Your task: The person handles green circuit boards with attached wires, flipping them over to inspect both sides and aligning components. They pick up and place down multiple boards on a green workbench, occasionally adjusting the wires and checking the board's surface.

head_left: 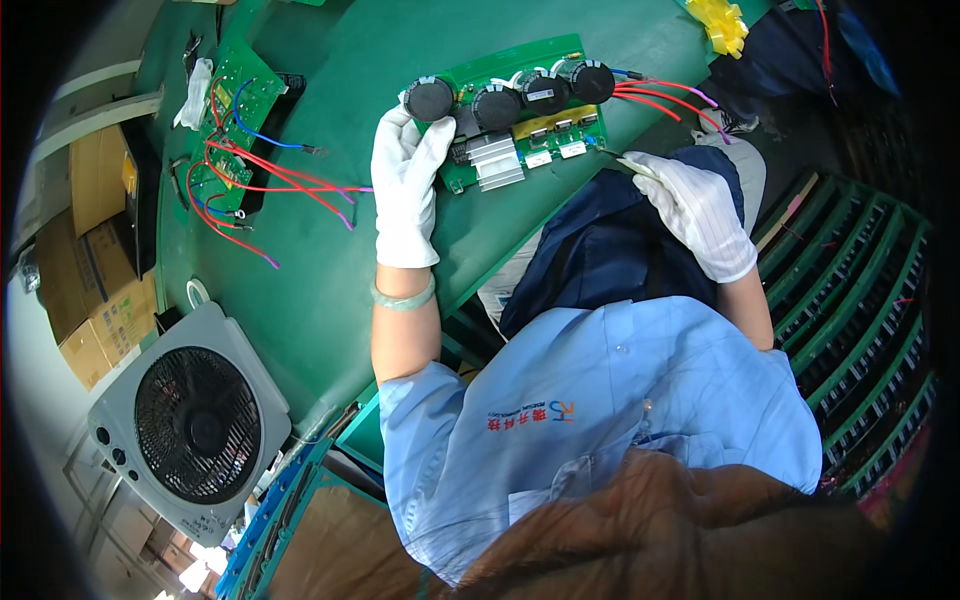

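A green circuit board (548, 76) with large round black capacitors (540, 92), a silver finned heat sink (496, 163) and white blocks is tilted at the table's near edge. My white-gloved left hand (408, 165) grips its left end, fingers and thumb closed about the leftmost capacitor. Red wires (655, 92) with purple tips and a blue one run off its right end. My gloved right hand (692, 205) pinches a thin, dark, pointed tool (622, 160). The tool's tip is by the board's lower right corner; whether it touches cannot be told.
More green boards (243, 100) with red and blue wires lie at the table's left. A grey box fan (205, 420) stands near left, cardboard boxes (95, 270) beyond it. A green slatted rack (850, 290) is at my right. Yellow material (718, 25) lies at the far right.
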Tool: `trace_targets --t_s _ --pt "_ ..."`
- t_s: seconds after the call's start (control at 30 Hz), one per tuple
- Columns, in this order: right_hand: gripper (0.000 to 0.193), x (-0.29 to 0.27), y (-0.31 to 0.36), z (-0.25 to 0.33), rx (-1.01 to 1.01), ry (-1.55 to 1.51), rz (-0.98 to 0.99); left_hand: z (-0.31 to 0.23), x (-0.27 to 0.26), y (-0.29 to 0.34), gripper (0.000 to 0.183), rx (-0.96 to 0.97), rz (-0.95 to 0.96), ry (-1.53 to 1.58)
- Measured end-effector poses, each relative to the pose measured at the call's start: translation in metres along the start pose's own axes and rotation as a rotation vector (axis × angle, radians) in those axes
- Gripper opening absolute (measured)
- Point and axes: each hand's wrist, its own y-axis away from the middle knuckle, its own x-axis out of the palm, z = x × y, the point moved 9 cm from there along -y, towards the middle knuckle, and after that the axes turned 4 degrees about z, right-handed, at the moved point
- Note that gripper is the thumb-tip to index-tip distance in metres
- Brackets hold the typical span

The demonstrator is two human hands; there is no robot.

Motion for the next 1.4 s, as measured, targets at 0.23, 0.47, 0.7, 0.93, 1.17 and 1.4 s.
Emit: trace_targets --t_s 0.23,0.47,0.7,0.93,1.17,1.4 --pt "0.026 -0.011 -0.002 0.008 -0.102 0.059 -0.085 -0.001 0.002 0.000 0.044 0.013 -0.006 0.001" --pt "0.045 -0.029 -0.016 0.010 -0.164 0.262 -0.193 0.001 0.002 0.000 0.048 0.001 -0.043 -0.042" --pt "0.051 -0.027 -0.028 0.015 -0.289 0.421 -0.076 -0.002 0.003 0.000 0.049 0.004 -0.047 -0.057" --pt "0.051 -0.025 -0.030 0.010 -0.325 0.392 -0.080 -0.003 0.004 0.000 0.049 -0.004 -0.045 -0.077" --pt "0.046 -0.028 -0.033 0.011 -0.300 0.383 -0.074 -0.001 0.003 0.000 0.050 0.010 -0.039 -0.078" --pt "0.041 -0.025 -0.033 0.011 -0.334 0.408 -0.060 -0.002 0.003 -0.001 0.050 0.016 -0.036 -0.072"
